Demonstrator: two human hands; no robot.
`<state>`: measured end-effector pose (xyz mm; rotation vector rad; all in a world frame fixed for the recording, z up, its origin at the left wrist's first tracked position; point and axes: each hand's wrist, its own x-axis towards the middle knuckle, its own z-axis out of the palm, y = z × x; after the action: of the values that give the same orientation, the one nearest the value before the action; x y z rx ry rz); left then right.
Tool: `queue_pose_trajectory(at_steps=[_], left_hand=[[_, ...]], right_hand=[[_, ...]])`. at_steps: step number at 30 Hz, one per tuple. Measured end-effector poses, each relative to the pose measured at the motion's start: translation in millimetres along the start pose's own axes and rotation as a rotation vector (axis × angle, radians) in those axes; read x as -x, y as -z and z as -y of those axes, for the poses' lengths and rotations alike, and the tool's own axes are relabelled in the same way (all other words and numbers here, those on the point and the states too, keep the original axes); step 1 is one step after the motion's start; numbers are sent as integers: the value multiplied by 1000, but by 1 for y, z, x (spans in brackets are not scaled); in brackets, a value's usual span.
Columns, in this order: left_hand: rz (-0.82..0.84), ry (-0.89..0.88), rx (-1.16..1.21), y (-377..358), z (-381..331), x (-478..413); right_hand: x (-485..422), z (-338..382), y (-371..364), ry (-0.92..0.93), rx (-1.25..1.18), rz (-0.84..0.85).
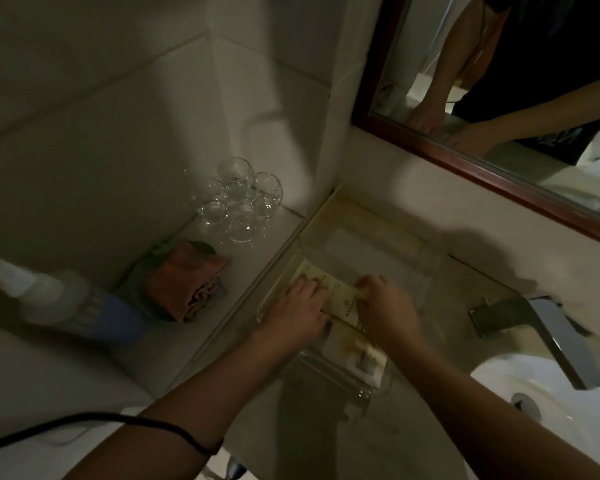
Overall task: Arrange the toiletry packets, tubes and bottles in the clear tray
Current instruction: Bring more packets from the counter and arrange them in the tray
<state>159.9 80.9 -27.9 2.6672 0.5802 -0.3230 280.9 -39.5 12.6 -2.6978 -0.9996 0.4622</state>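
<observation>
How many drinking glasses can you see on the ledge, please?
5 glasses, clustered together on the ledge in the corner, behind the folded orange cloth; overlapping clear glass may hide another.

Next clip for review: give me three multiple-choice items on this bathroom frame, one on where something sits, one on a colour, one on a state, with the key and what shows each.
1. Where do the drinking glasses stand?
A. In the sink
B. On the ledge in the tiled corner, left of the clear tray
C. Inside the tray

2. What colour is the folded cloth on the ledge?
A. Orange-pink
B. Black
C. Bright yellow

3. What are the left hand and right hand doing?
A. Hanging clear of everything
B. Turning the faucet
C. Both resting on a pale yellow packet in the tray

Key: 1 B, the glasses cluster by the wall corner; 2 A, its folds show salmon; 3 C, fingers of both hands lie on the packet.
</observation>
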Motion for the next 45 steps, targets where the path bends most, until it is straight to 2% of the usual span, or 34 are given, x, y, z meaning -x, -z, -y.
queue_pose_trajectory(at_steps=[8,12,15,19,30,39,45], left_hand=[[49,21,-110,-2,2,-3],[-11,-45,-98,0,-4,-1],[29,-112,-116,4,-5,-1],[82,-105,-142,6,-3,-2],[105,-97,-168,1,4,-11],[124,-89,-219,3,3,-13],[60,-76,-120,14,-6,-7]], right_hand=[[22,-15,-33,122,140,-29],[18,-13,-32,129,200,-14],[12,-12,-30,126,228,44],[9,-11,-30,115,260,59],[9,-5,-29,50,249,27],[5,-7,-33,84,258,48],[9,-8,-25,58,196,-14]])
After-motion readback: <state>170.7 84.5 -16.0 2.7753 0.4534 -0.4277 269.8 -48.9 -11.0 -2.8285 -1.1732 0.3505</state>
